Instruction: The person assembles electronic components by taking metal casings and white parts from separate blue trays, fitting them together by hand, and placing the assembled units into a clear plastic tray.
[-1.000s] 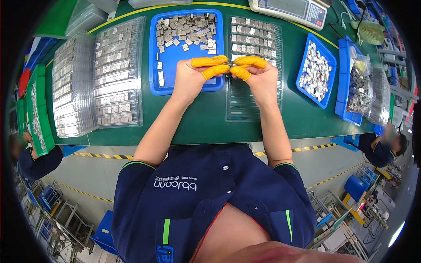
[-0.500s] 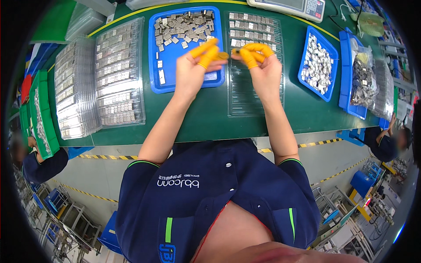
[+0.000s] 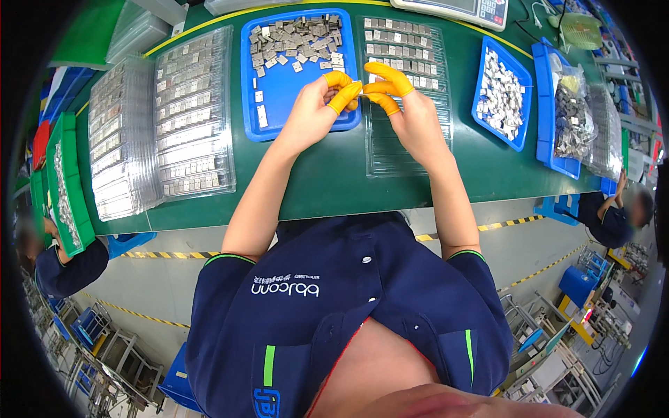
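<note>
Yellow finger cots cover several fingertips of both hands. My left hand (image 3: pixel 315 115) is closed in a pinch on a small flat metal piece (image 3: pixel 362 93), of which only a thin bit shows between the fingertips. My right hand (image 3: pixel 417 125) meets it from the other side, its thumb and a finger pinching the same piece while the index finger is raised. Below my left hand lies a blue tray (image 3: pixel 282 87) with a heap of small metal pieces at its far end. Under my right hand is a clear slotted plastic tray (image 3: pixel 390 157), its far rows filled with such pieces.
To the left stand stacked clear trays (image 3: pixel 125 202) of pieces, beside a green bin (image 3: pixel 82 216). On the right are a blue tray of white parts (image 3: pixel 500 94), another blue bin (image 3: pixel 547 150) and a scale (image 3: pixel 481 10). People work at both sides.
My hands have come together, and their fingertips now meet at the small piece. My right hand has moved left and its index finger has lifted. The view has shifted slightly.
</note>
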### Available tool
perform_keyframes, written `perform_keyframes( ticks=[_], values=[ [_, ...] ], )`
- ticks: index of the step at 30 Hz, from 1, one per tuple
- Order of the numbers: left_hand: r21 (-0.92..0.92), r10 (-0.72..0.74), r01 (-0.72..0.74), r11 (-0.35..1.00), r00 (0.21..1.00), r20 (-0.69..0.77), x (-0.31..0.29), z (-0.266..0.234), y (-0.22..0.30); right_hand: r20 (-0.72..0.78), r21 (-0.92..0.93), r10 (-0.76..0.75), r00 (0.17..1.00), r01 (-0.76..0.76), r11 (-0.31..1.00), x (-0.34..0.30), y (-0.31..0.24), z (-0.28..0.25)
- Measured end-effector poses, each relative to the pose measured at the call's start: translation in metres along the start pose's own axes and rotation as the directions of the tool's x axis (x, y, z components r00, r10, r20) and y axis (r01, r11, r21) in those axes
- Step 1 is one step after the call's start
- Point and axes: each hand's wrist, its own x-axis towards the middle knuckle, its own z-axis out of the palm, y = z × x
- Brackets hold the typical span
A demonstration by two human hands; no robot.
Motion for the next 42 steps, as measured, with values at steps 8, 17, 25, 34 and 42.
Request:
perform_keyframes(
  ticks=[8,17,25,34,42],
  values=[
    [0.14,0.045,-0.043,0.989,0.999,-0.011,0.001,0.003,0.001,-0.072,-0.267,-0.159,0.985,0.134,0.954,-0.006,0.017,-0.001],
    [0.554,0.265,0.112,0.825,0.789,-0.554,0.008,-0.026,-0.001,0.026,-0.561,-0.135,0.991,0.126,0.818,-0.013,0.04,-0.008],
    [0.901,0.525,0.072,0.429,0.791,-0.313,0.01,-0.022,0.0,-0.263,-0.573,-0.058,0.963,-0.108,0.813,-0.016,0.084,-0.062],
    [0.916,0.45,0.05,0.398,0.859,-0.243,0.023,-0.018,-0.003,-0.492,-0.558,0.492,0.718,-0.694,0.455,-0.037,0.134,-0.132],
    [0.918,0.461,-0.024,0.396,0.869,-0.177,0.022,-0.022,-0.01,-0.57,-0.534,0.467,0.676,-0.736,0.416,-0.031,0.12,-0.13]
  ],
)
